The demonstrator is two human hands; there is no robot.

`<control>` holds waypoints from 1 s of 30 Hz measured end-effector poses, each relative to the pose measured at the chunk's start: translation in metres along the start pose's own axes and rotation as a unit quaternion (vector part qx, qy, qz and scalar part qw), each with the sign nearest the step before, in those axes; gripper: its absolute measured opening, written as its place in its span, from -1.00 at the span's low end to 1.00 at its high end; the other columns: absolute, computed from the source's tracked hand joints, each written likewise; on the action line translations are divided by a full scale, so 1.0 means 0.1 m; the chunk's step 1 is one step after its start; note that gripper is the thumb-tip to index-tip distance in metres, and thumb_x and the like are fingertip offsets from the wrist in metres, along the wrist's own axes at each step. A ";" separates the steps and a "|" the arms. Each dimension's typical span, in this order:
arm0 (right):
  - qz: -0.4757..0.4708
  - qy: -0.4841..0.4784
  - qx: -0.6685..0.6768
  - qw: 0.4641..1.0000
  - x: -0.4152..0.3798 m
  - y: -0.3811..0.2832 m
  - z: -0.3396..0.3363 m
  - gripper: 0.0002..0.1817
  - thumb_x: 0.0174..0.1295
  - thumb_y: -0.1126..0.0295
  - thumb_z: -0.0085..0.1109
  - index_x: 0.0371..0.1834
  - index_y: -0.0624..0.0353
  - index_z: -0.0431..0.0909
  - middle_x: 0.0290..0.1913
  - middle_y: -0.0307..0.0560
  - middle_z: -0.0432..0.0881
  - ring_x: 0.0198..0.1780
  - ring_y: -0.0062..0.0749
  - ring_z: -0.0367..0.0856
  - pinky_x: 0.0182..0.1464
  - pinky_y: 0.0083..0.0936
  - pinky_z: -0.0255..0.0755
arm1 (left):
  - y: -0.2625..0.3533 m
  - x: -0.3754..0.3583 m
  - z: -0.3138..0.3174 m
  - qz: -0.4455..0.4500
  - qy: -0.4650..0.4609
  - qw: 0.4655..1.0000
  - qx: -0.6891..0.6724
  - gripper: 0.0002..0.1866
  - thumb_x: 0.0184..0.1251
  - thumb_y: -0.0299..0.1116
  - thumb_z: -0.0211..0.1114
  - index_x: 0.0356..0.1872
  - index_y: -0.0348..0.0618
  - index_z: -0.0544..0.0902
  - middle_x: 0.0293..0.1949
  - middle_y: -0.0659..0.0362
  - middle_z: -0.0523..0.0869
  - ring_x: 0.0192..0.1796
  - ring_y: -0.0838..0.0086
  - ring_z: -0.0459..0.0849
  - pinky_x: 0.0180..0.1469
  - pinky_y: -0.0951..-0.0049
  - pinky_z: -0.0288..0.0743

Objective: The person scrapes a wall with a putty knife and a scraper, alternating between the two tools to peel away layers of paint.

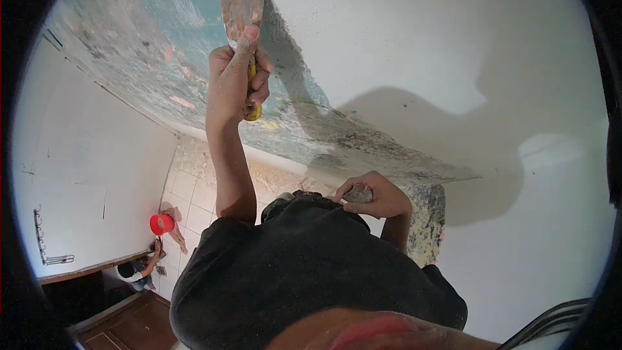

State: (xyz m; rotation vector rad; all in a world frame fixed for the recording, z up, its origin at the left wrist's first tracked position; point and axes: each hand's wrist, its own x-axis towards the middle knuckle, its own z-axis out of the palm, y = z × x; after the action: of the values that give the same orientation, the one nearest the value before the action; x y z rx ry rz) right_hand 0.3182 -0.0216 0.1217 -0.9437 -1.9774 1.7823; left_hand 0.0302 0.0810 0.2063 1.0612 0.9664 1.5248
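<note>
My left hand (228, 84) is raised against the wall, closed around a putty knife (242, 5) with a wide, stained blade and a yellow handle. The thumb presses along the blade's base, and the blade's tip is at the patchy blue-green wall surface (175, 13). Lower down, near my chest, my right hand (382, 196) has its fingers curled round a greyish, flat-looking piece (359, 193), whose kind I cannot make out. Both hands look dusty.
Smooth white wall (414, 32) borders the rough patch, with my shadow across it. A scraped column edge (426, 220) stands at right. Below left, another person (139, 273) is on the tiled floor (194, 210) by a red bucket (161, 224). A brown door (133, 324) is beyond.
</note>
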 end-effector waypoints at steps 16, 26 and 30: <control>-0.028 -0.022 -0.007 0.999 0.00 0.00 -0.04 -0.75 0.12 0.46 0.35 -0.11 0.19 0.68 -0.13 -0.10 0.74 -0.05 -0.38 0.67 0.07 -0.37 0.47 | -0.01 -0.07 0.10 0.015 0.025 0.999 0.016 -0.39 0.42 0.10 0.21 -0.69 -0.21 0.50 -0.82 0.30 0.30 -0.83 0.66 0.27 -0.80 0.59 0.08; -0.095 0.004 -0.004 0.995 0.03 0.12 -0.03 -0.74 0.16 0.33 0.41 -0.12 0.18 0.71 -0.39 -0.18 0.72 -0.41 -0.57 0.59 -0.32 -0.51 0.45 | -0.06 -0.01 0.15 0.056 0.044 0.997 0.032 -0.40 0.43 0.08 0.21 -0.68 -0.24 0.52 -0.83 0.32 0.30 -0.83 0.68 0.25 -0.80 0.59 0.08; -0.005 -0.024 -0.003 1.000 -0.02 -0.05 -0.05 -0.76 0.14 0.43 0.35 -0.11 0.16 0.69 -0.13 -0.11 0.74 -0.05 -0.39 0.66 0.08 -0.36 0.48 | -0.08 -0.04 0.10 0.063 0.048 0.995 0.053 -0.40 0.43 0.07 0.21 -0.66 -0.25 0.52 -0.83 0.32 0.30 -0.83 0.68 0.24 -0.80 0.59 0.08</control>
State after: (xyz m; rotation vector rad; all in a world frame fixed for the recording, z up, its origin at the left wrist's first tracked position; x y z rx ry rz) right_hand 0.3210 -0.0190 0.1276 -0.8979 -2.0150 1.8107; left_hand 0.0428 0.0790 0.2008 1.1507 1.0747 1.6546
